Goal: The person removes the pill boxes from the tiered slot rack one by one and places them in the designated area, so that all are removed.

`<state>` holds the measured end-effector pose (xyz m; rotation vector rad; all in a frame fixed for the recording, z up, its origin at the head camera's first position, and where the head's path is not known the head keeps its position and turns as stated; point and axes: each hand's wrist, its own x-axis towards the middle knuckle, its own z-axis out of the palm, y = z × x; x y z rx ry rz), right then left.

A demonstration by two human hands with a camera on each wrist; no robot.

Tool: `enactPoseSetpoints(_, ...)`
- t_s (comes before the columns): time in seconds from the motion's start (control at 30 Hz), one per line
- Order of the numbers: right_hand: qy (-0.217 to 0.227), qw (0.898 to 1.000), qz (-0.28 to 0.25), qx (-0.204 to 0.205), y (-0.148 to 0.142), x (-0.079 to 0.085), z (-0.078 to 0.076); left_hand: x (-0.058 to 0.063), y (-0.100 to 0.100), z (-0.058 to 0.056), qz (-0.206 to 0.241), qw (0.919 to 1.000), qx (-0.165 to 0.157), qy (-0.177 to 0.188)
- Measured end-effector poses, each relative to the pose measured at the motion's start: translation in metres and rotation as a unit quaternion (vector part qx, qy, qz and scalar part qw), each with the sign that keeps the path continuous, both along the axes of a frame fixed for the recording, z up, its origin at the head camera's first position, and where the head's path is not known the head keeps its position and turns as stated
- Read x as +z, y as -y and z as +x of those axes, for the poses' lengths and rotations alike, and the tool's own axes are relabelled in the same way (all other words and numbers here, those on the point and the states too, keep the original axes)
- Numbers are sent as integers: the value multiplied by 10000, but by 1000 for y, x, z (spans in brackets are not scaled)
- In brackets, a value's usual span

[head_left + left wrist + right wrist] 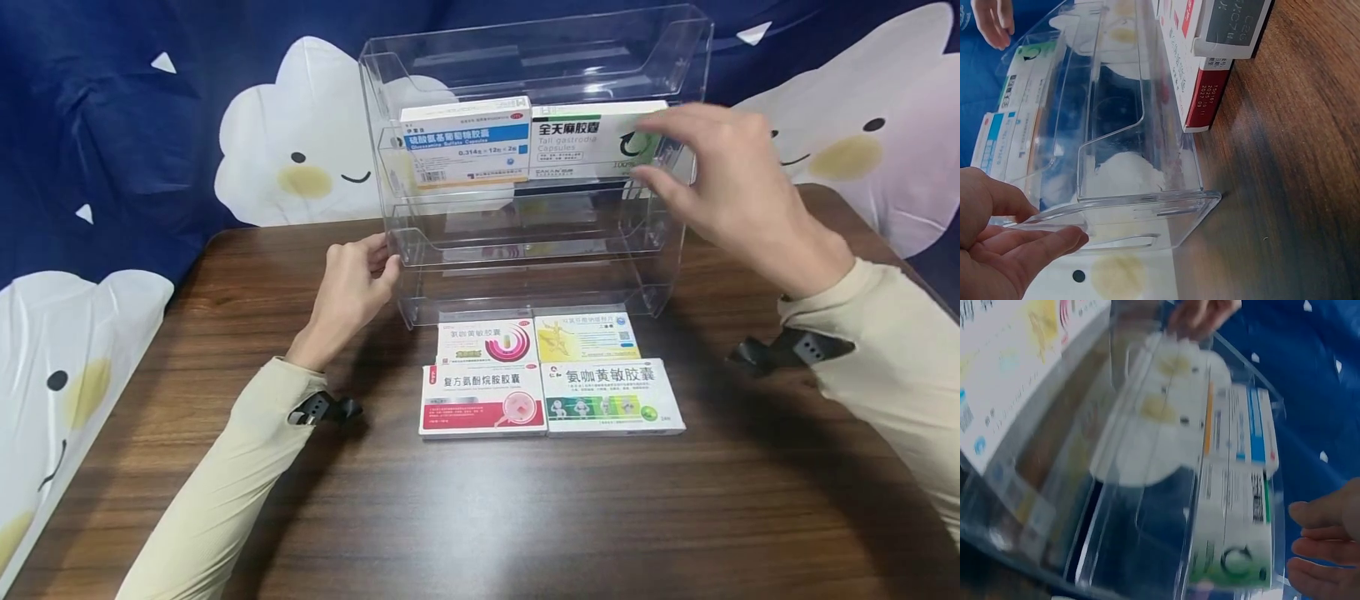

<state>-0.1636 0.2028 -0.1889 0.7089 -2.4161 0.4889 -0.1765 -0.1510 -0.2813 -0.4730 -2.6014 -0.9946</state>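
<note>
A clear plastic tiered rack [525, 225] stands upright on the table. Its left side panel is pinched at the edge by my left hand [348, 287], thumb on one face and fingers on the other, as the left wrist view shows. Side by side on an upper tier lean a blue-and-white medicine box [467, 146] and a white-and-green medicine box [581, 146]. My right hand [738, 179] hovers at the right end of the green one, thumb and fingers spread apart. In the right wrist view its fingers [1319, 550] are beside that box, holding nothing.
In front of the rack lie a red-and-white box [480, 404], a white-and-green box [611, 400], a pink-swirl box [480, 343] and a yellow-and-white box [585, 335]. The wooden table [480, 508] meets a blue cloud-print cloth [135, 142] behind.
</note>
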Motion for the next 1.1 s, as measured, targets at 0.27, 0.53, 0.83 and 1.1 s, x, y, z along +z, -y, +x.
enactPoseSetpoints(0.27, -30, 9995, -93, -302, -11, -1, -29, 0, 0, 0, -19, 10000, -8, -41)
enactPoseSetpoints(0.53, 70, 9990, -2, -437, -12, -2, -40, 0, -1, 1, 34, 10000, 12, -22)
enactPoseSetpoints(0.83, 234, 9987, 9, -444, -8, 0, -50, -1, 1, 1, 33, 10000, -1, -53)
enactPoseSetpoints(1.1, 111, 9984, -22, -552, -10, 2, -52, 0, 1, 1, -4, 10000, -52, -20)
